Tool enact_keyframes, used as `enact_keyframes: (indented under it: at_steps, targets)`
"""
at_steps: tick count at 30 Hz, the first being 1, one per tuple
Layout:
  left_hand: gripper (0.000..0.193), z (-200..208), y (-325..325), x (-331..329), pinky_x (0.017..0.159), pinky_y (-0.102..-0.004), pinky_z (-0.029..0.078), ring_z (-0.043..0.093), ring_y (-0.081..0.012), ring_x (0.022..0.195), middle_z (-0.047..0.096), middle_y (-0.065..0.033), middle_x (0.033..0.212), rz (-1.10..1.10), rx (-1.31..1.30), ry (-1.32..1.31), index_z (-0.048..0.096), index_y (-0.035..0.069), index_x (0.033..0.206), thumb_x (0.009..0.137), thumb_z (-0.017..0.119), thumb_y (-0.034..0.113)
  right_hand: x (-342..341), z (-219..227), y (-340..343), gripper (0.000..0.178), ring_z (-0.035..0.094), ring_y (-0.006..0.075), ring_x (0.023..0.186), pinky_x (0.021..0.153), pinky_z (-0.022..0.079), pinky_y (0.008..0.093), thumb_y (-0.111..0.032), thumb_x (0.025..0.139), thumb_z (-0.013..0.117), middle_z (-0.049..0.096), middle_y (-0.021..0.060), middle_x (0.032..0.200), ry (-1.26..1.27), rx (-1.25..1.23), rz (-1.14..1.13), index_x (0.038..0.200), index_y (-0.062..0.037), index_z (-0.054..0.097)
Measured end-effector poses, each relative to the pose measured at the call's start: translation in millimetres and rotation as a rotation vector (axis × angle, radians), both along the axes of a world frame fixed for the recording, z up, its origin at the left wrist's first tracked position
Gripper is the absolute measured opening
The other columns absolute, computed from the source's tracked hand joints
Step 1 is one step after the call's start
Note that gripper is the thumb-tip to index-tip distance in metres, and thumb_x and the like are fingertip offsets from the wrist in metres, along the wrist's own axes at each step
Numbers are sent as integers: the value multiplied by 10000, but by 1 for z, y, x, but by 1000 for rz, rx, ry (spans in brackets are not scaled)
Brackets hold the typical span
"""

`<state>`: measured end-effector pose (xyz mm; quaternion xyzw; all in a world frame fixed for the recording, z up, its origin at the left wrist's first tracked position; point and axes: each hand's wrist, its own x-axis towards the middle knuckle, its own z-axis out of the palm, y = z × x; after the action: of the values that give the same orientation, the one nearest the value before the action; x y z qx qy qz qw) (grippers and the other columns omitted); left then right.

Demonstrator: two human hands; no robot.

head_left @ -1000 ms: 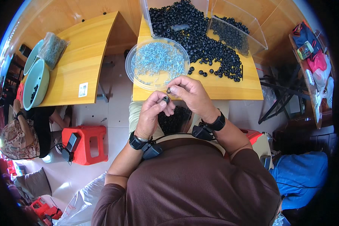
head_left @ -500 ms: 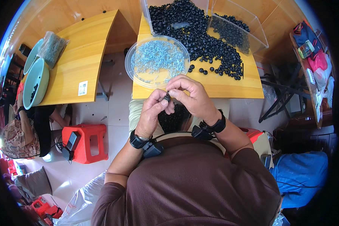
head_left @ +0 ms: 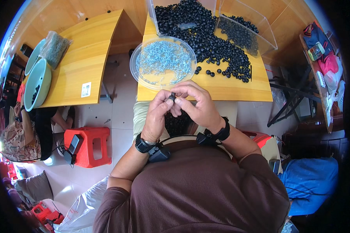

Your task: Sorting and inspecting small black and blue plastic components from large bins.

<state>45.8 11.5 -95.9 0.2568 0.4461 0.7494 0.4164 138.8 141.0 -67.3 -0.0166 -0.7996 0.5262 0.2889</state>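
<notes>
My left hand (head_left: 158, 110) is closed, its thumb and fingers pinching a small black rounded part (head_left: 172, 96). From the other side my right hand (head_left: 198, 103) grips the same part with its fingertips. The fingers cover most of it, so its exact kind is unclear. Just beyond my hands, a round clear tray (head_left: 133, 73) holds many small shiny silvery-blue pieces (head_left: 159, 56). Farther right lies a big heap of round black parts, several with holes (head_left: 221, 48). Below my hands, more black parts (head_left: 177, 125) sit in my lap, partly hidden.
Clear plastic bins (head_left: 266, 33) lie tipped at the back of my yellow table (head_left: 252, 91). At left, a second table (head_left: 85, 58) carries green basins (head_left: 46, 83) and a bag of small pieces (head_left: 54, 48). A person sits there near a red stool (head_left: 87, 155).
My right fingers have curled closer around the small black part, which now sits slightly higher between my fingertips. The tray and the heap have stayed put.
</notes>
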Motion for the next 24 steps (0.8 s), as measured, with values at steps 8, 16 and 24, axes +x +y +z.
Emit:
enact_keyframes:
  at_steps: [8, 16, 24]
  targets:
    - [140, 3, 6, 5, 679, -220, 426, 533, -97, 709, 586, -34, 830, 7, -16, -142, 524, 51, 962, 924, 479, 178, -2, -9, -4, 348, 617, 295, 900, 785, 502, 347, -8, 710, 701, 615, 138, 991, 94, 259, -163, 1044, -19, 603]
    - [182, 6, 11, 7, 707, -226, 431, 530, -91, 754, 570, -31, 884, -51, 23, -119, 533, 48, 982, 951, 461, 212, 1, -7, 1, 356, 619, 255, 891, 776, 499, 330, 34, 663, 734, 639, 113, 980, 86, 240, -179, 999, -24, 631]
    - [202, 3, 15, 10, 694, -223, 421, 517, -80, 755, 559, -24, 862, 6, 10, -51, 537, 46, 965, 965, 446, 227, -1, -4, 4, 339, 617, 287, 879, 762, 506, 352, -30, 674, 731, 633, 119, 956, 118, 336, -200, 994, -43, 622]
